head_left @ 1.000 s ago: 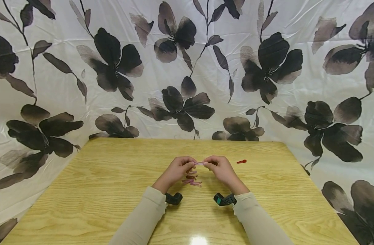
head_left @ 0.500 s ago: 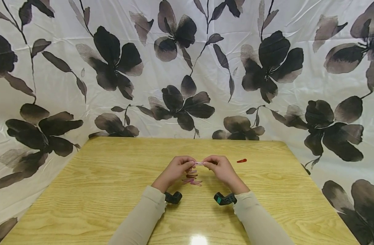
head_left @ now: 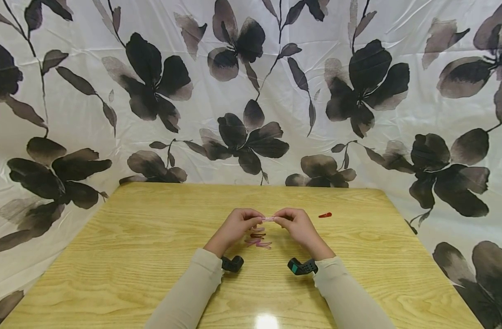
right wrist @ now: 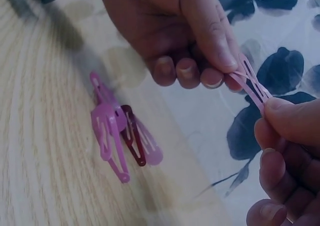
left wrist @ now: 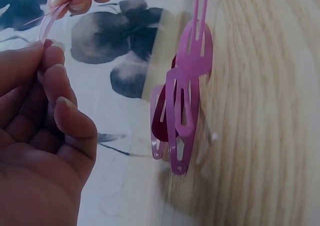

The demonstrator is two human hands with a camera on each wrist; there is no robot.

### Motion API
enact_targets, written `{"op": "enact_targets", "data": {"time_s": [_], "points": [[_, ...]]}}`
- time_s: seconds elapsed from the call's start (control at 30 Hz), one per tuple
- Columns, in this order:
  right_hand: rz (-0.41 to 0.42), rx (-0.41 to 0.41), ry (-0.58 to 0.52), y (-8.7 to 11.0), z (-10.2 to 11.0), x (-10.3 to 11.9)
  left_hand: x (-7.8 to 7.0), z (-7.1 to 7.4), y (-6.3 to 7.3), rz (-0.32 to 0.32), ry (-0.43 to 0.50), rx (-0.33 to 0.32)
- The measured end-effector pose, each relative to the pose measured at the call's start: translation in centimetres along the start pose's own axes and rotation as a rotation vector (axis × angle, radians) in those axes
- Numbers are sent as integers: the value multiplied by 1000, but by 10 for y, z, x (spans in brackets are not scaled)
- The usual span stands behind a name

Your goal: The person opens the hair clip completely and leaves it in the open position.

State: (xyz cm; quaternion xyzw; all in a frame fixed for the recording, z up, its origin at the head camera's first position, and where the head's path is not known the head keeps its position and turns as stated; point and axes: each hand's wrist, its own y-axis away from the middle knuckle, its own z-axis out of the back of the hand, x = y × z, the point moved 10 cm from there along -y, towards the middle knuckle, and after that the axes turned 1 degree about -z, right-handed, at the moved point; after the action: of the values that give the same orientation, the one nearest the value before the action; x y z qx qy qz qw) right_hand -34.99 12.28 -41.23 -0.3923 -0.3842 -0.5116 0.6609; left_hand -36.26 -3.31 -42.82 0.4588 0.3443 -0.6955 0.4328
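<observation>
Over the table's middle, my left hand and right hand are close together, pinching a light pink snap hair clip between thumbs and forefingers, one hand at each end. In the right wrist view the clip's thin strips stand slightly apart. My left hand's other fingers curl loosely in the left wrist view. Just below the hands lies an overlapping pile of snap clips: pink ones, a dark red one and a paler pink one. Their inner tongues look bent out.
A bright red hair clip lies apart, to the right of my right hand. The wooden table reaches back to a white cloth with dark flowers. A black wrist camera sits under my left wrist, another under the right.
</observation>
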Motion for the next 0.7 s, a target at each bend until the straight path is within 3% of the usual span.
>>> {"op": "enact_targets", "data": {"time_s": [0.7], "points": [[-21, -30, 54, -13, -9, -18, 7, 15, -8, 17, -169, -77]]}}
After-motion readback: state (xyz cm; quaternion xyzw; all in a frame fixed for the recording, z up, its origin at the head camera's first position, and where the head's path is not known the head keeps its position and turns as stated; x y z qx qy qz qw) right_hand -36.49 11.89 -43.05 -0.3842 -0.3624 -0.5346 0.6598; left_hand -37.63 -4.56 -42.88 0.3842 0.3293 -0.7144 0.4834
